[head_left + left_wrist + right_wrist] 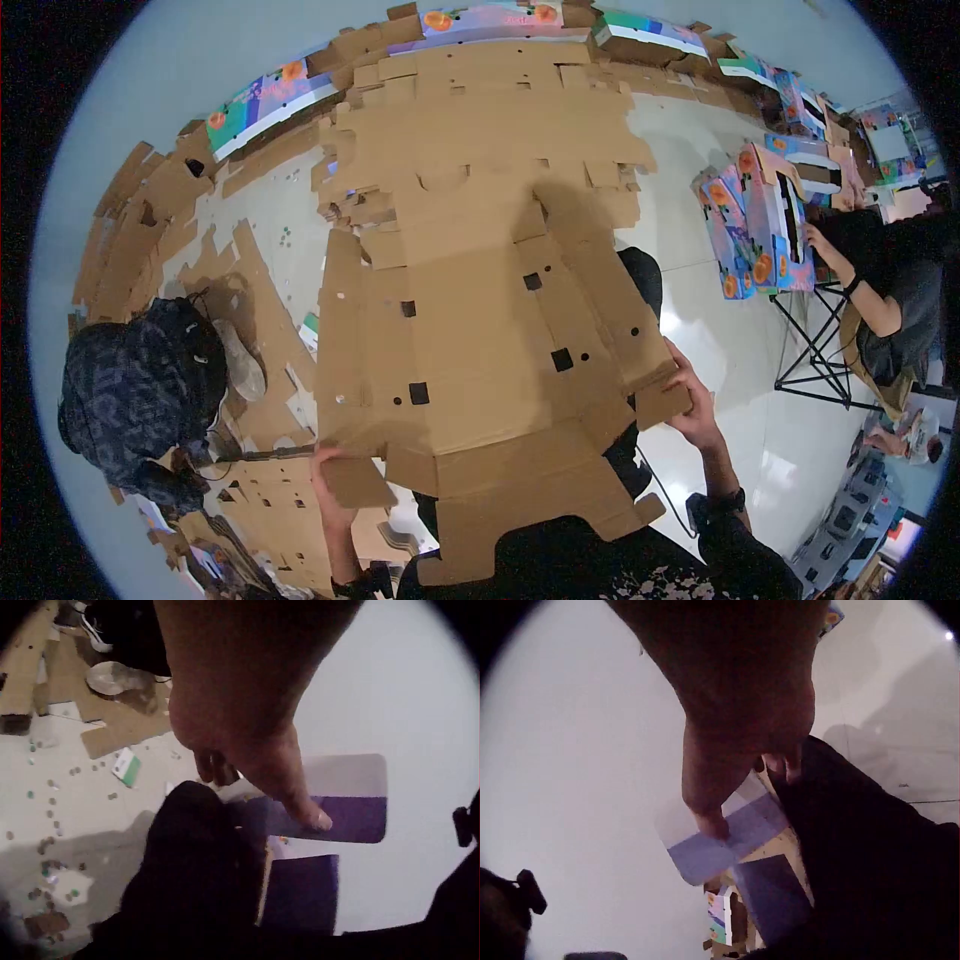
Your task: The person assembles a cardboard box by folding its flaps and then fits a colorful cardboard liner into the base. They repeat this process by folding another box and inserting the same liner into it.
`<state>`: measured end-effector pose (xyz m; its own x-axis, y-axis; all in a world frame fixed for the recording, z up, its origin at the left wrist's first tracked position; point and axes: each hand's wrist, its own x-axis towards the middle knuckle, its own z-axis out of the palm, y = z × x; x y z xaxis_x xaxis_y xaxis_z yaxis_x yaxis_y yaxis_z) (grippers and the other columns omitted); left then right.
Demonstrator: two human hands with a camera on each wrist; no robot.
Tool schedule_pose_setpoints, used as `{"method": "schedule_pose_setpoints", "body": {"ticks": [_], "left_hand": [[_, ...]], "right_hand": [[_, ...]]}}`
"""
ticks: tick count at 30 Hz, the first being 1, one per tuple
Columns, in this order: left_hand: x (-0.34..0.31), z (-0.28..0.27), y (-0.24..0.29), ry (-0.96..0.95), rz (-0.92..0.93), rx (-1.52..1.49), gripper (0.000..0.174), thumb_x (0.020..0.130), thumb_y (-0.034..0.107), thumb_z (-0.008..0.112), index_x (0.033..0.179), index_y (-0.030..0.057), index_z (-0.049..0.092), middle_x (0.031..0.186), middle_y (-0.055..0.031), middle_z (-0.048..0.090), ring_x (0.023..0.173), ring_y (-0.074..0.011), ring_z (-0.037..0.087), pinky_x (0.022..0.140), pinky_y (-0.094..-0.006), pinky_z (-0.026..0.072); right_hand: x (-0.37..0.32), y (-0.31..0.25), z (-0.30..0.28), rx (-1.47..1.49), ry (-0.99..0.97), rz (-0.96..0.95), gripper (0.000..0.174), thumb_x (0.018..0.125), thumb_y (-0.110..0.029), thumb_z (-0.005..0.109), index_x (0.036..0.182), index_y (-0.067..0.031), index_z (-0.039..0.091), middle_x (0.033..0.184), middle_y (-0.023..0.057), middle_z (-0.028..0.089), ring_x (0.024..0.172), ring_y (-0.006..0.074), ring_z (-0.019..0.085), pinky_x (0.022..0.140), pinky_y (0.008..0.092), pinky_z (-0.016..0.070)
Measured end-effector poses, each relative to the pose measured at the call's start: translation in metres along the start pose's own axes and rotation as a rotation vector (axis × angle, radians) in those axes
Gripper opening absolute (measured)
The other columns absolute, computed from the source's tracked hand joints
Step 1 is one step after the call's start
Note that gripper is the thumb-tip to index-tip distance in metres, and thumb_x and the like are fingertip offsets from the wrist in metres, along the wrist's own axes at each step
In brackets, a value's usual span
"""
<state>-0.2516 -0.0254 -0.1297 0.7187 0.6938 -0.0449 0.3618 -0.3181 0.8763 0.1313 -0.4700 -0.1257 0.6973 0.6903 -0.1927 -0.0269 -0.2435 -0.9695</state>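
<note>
Creased cardboard blank (pixel 480 340), held out over the person's legs (pixel 643 275).
Likely light, bending at its folds; best taken by the near corner flaps (pixel 358 484), which the fingers of left hand (pixel 244 746) and right hand (pixel 697 410) pinch.

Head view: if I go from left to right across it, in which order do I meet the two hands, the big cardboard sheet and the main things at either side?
Dark patterned fabric → left hand → big cardboard sheet → right hand → another person's arm.
</note>
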Motion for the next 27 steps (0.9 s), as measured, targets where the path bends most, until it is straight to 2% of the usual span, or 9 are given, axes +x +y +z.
{"method": "schedule_pose_setpoints", "body": {"ticks": [1, 4, 7, 13, 16, 19, 20, 26, 27], "left_hand": [[0.005, -0.001, 0.004, -0.075, -0.05, -0.084, 0.034, 0.087, 0.01, 0.073, 0.114, 0.0077, 0.053, 0.118, -0.0106, 0.053, 0.109, -0.0257, 0.055, 0.099, -0.041, 0.0462], [-0.001, 0.012, 0.028, 0.009, 0.047, -0.027, 0.029, 0.087, 0.014, 0.075, 0.106, 0.0067, 0.053, 0.117, -0.0119, 0.054, 0.108, -0.0243, 0.056, 0.095, -0.0404, 0.0477], [-0.018, 0.01, 0.024, -0.008, -0.044, -0.061, 0.043, 0.074, 0.004, 0.083, 0.103, 0.0074, 0.052, 0.123, -0.0177, 0.055, 0.109, -0.0266, 0.059, 0.097, -0.039, 0.047], [-0.023, 0.0, 0.022, -0.063, -0.176, -0.206, 0.04, 0.076, 0.002, 0.082, 0.102, 0.0079, 0.052, 0.121, -0.0153, 0.054, 0.109, -0.0249, 0.059, 0.095, -0.0387, 0.0487], [-0.028, 0.004, 0.034, -0.011, -0.184, -0.231, 0.032, 0.088, 0.017, 0.077, 0.105, 0.0076, 0.052, 0.109, -0.0076, 0.057, 0.103, -0.0212, 0.058, 0.093, -0.0385, 0.0492], [-0.027, 0.019, 0.036, 0.011, -0.126, -0.167, 0.036, 0.085, 0.012, 0.078, 0.109, 0.0076, 0.051, 0.115, -0.0091, 0.056, 0.107, -0.0216, 0.057, 0.094, -0.0371, 0.0487], [-0.022, 0.024, 0.04, -0.012, -0.097, -0.116, 0.041, 0.084, 0.01, 0.079, 0.113, 0.0076, 0.05, 0.12, -0.0102, 0.054, 0.109, -0.022, 0.056, 0.095, -0.0372, 0.0481], [0.028, 0.071, 0.07, -0.041, 0.03, 0.014, 0.078, 0.077, 0.012, 0.09, 0.139, 0.0044, 0.042, 0.14, -0.0186, 0.044, 0.131, -0.0312, 0.047, 0.113, -0.0436, 0.036], [0.034, 0.078, 0.067, -0.043, 0.076, 0.071, 0.087, 0.078, 0.013, 0.09, 0.146, 0.0034, 0.037, 0.144, -0.0199, 0.042, 0.135, -0.0322, 0.045, 0.116, -0.0444, 0.0333]], "right_hand": [[0.0, -0.006, 0.001, 0.004, -0.006, -0.007, 0.039, 0.076, -0.006, 0.083, 0.107, -0.0113, 0.061, 0.167, 0.0206, 0.022, 0.154, 0.0367, 0.027, 0.122, 0.0503, 0.0299], [-0.009, -0.027, 0.01, 0.049, 0.037, 0.003, 0.027, 0.081, -0.018, 0.082, 0.094, -0.014, 0.059, 0.166, 0.0212, 0.022, 0.153, 0.0374, 0.027, 0.12, 0.051, 0.0319], [-0.02, -0.033, 0.012, -0.02, 0.105, 0.008, 0.024, 0.082, -0.013, 0.082, 0.089, -0.0141, 0.059, 0.166, 0.0202, 0.022, 0.153, 0.037, 0.028, 0.119, 0.0512, 0.0343], [-0.047, -0.018, -0.009, 0.254, 0.083, 0.15, 0.024, 0.082, -0.002, 0.078, 0.089, -0.0136, 0.058, 0.167, 0.0197, 0.02, 0.153, 0.0354, 0.029, 0.118, 0.0501, 0.0373], [-0.05, -0.014, 0.002, 0.147, 0.088, 0.08, 0.025, 0.082, -0.001, 0.078, 0.089, -0.014, 0.058, 0.167, 0.0193, 0.02, 0.152, 0.0344, 0.03, 0.118, 0.0495, 0.0377], [-0.035, -0.029, 0.027, 0.026, 0.197, 0.023, 0.038, 0.071, -0.009, 0.091, 0.095, -0.0089, 0.06, 0.163, 0.0181, 0.025, 0.149, 0.0366, 0.036, 0.117, 0.0497, 0.0401], [-0.034, -0.028, 0.032, 0.193, 0.209, 0.057, 0.038, 0.073, -0.011, 0.091, 0.097, -0.0075, 0.061, 0.161, 0.0182, 0.029, 0.147, 0.0363, 0.038, 0.115, 0.0476, 0.0412], [0.014, -0.046, 0.073, -0.366, 0.226, -0.048, 0.06, 0.076, -0.012, 0.088, 0.127, -0.0031, 0.057, 0.151, 0.0195, 0.041, 0.14, 0.0344, 0.044, 0.112, 0.0449, 0.0417], [0.024, -0.051, 0.082, -0.297, 0.24, -0.025, 0.065, 0.077, -0.012, 0.088, 0.132, -0.0032, 0.054, 0.15, 0.0196, 0.042, 0.138, 0.0338, 0.045, 0.112, 0.0448, 0.0413]]}}
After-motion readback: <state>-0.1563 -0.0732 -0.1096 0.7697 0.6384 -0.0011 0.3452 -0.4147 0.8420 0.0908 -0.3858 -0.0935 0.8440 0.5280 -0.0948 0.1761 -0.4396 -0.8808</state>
